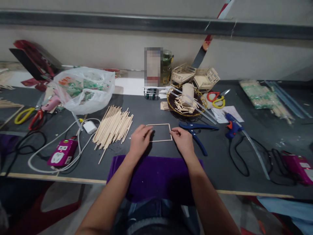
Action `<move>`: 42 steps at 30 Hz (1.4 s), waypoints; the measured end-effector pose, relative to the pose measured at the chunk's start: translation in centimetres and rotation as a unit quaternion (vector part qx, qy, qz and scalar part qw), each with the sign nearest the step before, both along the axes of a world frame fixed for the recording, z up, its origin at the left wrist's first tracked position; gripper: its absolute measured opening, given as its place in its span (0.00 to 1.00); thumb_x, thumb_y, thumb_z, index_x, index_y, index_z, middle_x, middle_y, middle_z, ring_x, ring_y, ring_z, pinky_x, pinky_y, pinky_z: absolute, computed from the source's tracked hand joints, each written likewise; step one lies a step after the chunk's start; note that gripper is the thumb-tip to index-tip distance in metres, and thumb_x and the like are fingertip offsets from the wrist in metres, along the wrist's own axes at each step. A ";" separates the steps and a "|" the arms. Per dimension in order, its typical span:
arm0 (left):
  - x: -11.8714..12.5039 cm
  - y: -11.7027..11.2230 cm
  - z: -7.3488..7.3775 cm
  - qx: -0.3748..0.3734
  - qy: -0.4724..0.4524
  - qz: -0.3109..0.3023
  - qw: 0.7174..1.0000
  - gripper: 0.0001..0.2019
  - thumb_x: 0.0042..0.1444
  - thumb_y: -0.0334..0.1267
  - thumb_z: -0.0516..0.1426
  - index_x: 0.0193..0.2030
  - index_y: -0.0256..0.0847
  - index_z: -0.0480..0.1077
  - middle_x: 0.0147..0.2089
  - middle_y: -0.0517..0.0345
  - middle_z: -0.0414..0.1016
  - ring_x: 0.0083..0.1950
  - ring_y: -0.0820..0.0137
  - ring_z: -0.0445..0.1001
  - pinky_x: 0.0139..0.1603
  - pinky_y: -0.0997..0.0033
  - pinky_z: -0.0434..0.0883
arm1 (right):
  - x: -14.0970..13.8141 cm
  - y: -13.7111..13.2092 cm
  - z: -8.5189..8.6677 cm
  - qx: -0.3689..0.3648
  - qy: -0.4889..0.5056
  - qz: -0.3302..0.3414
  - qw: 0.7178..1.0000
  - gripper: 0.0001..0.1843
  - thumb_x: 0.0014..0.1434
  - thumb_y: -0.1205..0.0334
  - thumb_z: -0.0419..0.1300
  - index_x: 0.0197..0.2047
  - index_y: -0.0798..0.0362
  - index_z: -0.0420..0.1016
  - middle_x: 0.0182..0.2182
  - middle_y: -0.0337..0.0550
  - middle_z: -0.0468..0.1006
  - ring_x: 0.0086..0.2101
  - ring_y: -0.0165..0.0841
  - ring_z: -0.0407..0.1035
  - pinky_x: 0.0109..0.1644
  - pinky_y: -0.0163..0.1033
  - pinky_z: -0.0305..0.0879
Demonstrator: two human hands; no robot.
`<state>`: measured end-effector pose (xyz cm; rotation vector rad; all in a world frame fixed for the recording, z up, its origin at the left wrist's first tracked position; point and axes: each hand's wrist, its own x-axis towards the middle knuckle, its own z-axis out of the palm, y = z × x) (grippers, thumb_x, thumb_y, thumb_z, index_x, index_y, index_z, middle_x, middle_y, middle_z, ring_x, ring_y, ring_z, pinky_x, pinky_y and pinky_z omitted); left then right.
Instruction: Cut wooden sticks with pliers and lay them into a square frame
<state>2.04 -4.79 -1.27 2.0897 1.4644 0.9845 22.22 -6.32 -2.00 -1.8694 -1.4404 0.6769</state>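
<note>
A small rectangular frame of thin wooden sticks (158,124) lies flat on the dark tabletop before me. My left hand (140,139) has its fingers closed at the frame's left side and hides that edge. At the right side, my right hand (183,139) pinches the upright stick between thumb and fingertips. Left of my left hand is a loose pile of wooden sticks (113,125). Just beyond my right hand lies a blue-handled cutting tool (197,138). A purple cloth (158,174) hangs over the table edge under my forearms.
A round basket (169,98) holds short sticks and a roll, with wooden tray-like pieces (206,78) behind. Rightward are scissors (218,100) and a blue glue gun (233,125) with its cord. Leftward sit a plastic bag (83,88), a magenta power socket (62,151) and white cable.
</note>
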 end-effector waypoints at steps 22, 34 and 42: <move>-2.4 0.9 -0.6 -0.118 -0.048 0.042 0.991 0.18 0.53 0.40 0.61 0.51 0.40 0.72 0.46 0.55 0.69 0.34 0.74 0.71 0.39 0.70 0.72 | 0.0 0.0 0.2 0.003 0.012 0.004 1.000 0.11 0.52 0.56 0.59 0.33 0.52 0.79 0.24 0.41 0.77 0.26 0.33 0.70 0.33 0.37 0.63; -3.2 -0.8 -0.3 -0.160 -0.009 -0.063 0.985 0.46 0.45 0.37 0.67 0.68 0.52 0.50 0.60 0.51 0.55 0.45 0.68 0.70 0.50 0.59 0.72 | 0.0 0.3 0.5 0.075 0.021 0.030 0.996 0.13 0.57 0.57 0.56 0.38 0.53 0.79 0.28 0.41 0.75 0.26 0.31 0.67 0.34 0.36 0.64; -3.3 -1.0 -0.7 -0.149 -0.012 -0.055 0.987 0.44 0.47 0.33 0.66 0.68 0.51 0.51 0.56 0.53 0.58 0.45 0.69 0.70 0.50 0.62 0.71 | -3.9 4.5 2.3 0.129 -0.178 0.214 0.952 0.09 0.61 0.64 0.58 0.41 0.48 0.80 0.38 0.43 0.75 0.41 0.36 0.67 0.41 0.39 0.62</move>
